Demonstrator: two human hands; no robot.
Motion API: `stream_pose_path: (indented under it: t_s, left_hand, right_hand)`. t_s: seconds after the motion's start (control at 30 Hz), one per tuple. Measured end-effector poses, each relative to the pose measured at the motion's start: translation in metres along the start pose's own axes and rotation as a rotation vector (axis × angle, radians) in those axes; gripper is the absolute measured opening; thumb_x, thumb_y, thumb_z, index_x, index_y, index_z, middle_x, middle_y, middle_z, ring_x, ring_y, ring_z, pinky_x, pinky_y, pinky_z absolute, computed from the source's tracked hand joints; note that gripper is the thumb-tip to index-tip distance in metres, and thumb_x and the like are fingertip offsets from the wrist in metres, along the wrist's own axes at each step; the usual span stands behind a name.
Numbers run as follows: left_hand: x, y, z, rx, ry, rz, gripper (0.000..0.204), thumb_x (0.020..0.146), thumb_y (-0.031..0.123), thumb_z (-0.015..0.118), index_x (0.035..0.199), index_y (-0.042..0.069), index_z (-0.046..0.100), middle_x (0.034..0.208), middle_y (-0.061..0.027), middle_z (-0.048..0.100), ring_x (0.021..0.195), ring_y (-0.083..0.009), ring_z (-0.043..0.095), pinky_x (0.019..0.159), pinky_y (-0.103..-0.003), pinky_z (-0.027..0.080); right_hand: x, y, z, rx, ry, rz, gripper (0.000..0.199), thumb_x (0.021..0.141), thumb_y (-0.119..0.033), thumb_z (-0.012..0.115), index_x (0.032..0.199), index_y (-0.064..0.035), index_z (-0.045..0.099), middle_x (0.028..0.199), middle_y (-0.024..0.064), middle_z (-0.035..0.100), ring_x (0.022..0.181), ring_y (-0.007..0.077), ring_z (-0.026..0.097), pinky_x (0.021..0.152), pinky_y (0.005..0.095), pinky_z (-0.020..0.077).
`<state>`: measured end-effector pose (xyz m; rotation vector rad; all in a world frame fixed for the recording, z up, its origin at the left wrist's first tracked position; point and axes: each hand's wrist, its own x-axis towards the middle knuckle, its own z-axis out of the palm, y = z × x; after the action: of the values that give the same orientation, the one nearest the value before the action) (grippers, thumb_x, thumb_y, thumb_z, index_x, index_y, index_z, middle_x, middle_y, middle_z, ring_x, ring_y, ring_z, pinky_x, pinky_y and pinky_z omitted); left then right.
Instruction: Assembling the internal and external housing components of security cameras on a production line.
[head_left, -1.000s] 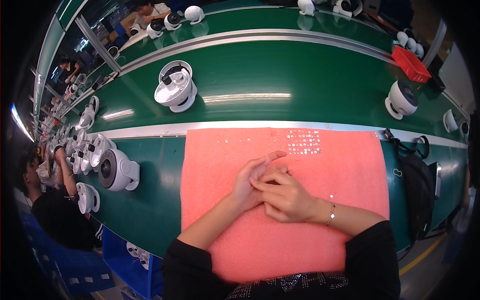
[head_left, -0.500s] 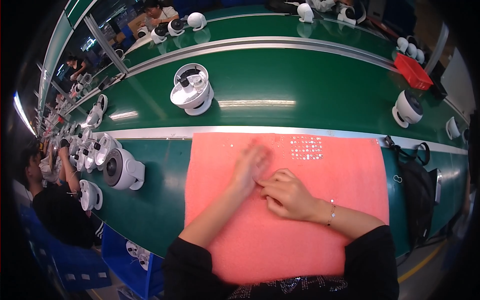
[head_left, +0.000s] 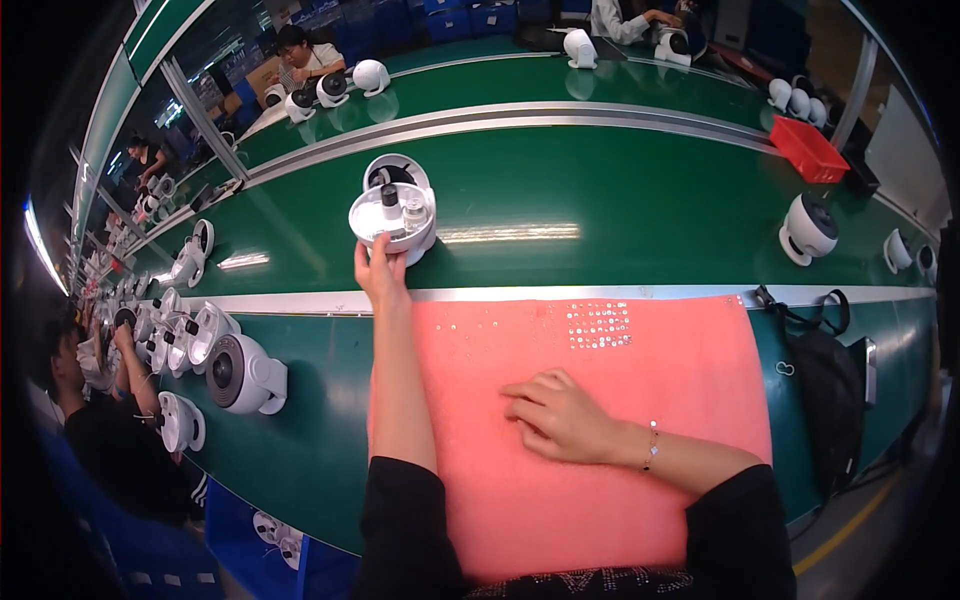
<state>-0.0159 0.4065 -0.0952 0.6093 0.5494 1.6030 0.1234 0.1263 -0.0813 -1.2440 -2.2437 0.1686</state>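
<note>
Nearest, the right hand (head_left: 560,420) is held over a pink towel (head_left: 570,520); whether the cloth is touched cannot be told. Its index finger is stretched leftward and the other fingers are loosely curled; whether anything is pinched cannot be made out. A thin bracelet (head_left: 652,447) is worn at its wrist. The green desk (head_left: 300,450) is partly covered by the towel under this hand. To the hand's right, a black bag (head_left: 825,390) is laid just beside the towel. Well to its left, a white camera with a dark grey front (head_left: 245,374) is set on the desk. Beyond the right hand, small shiny round pieces (head_left: 600,326) are laid out on the towel in close rows, with a few scattered to their left.

Farther out, the left hand (head_left: 380,275) is extended past the towel's far left corner. Its fingers are placed against the lower front of an open white housing (head_left: 395,218), but how firmly it is gripped cannot be told. The housing is stood on a green belt (head_left: 600,210) directly beyond that hand. Well to that hand's right, another white camera (head_left: 810,228) is placed on the belt, and farther off a red bin (head_left: 808,150) is seen.
</note>
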Motion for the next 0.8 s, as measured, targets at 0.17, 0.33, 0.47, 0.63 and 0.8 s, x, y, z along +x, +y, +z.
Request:
stream_pose_path:
  t_s: [0.17,0.33,0.47,0.63,0.8]
  left_hand:
    - [-0.025,0.060,0.021,0.314,-0.075,-0.201,0.057,0.076,0.041,0.064,0.111,-0.002,0.052,0.094,-0.0202,0.061,0.078,-0.0231,0.066,0.059,-0.027,0.056]
    - [-0.064,0.087,0.057,0.425,-0.342,-0.331,0.057,0.080,0.046,0.051,0.107,-0.004,0.055,0.086,-0.0176,0.065,0.070,-0.0223,0.067,0.060,-0.030,0.058]
    - [-0.088,0.089,0.083,0.375,-0.405,-0.347,0.052,0.083,0.042,0.047,0.108,-0.003,0.057,0.091,-0.0143,0.066,0.074,-0.0216,0.068,0.058,-0.034,0.059]
    - [-0.079,0.085,0.072,0.311,-0.438,-0.419,0.045,0.083,0.038,0.051,0.105,-0.001,0.060,0.095,-0.0130,0.066,0.083,-0.0203,0.066,0.069,-0.032,0.055]
    - [-0.083,0.058,0.051,0.637,-0.794,-0.226,0.026,0.084,0.022,0.057,0.096,0.000,0.065,0.093,-0.0071,0.065,0.087,-0.0163,0.061,0.081,-0.029,0.048]
  right_hand:
    - [0.006,0.015,-0.025,-0.116,0.185,0.118,0.044,0.070,-0.008,0.061,0.113,-0.0070,0.052,0.128,0.0183,0.042,0.105,0.0350,0.047,0.090,0.0437,0.0363]
    - [0.009,0.030,-0.071,-0.614,0.489,0.183,0.067,0.065,0.001,0.064,0.127,-0.0194,0.049,0.142,0.0186,0.015,0.119,0.0416,0.024,0.091,0.0453,0.0358]
    - [0.002,0.026,-0.091,-0.580,0.452,0.155,0.044,0.061,0.006,0.066,0.099,-0.0153,0.062,0.140,0.0125,0.022,0.118,0.0398,0.022,0.089,0.0412,0.0390]
    - [0.000,0.000,-0.126,-0.457,0.439,0.049,0.024,0.058,0.006,0.068,0.077,-0.0075,0.060,0.131,0.0094,0.041,0.116,0.0350,0.032,0.089,0.0413,0.0404]
    - [-0.015,-0.037,-0.157,0.135,0.340,0.052,0.038,0.059,0.000,0.074,0.093,-0.0007,0.056,0.093,0.0122,0.062,0.089,0.0290,0.062,0.076,0.0345,0.0499]
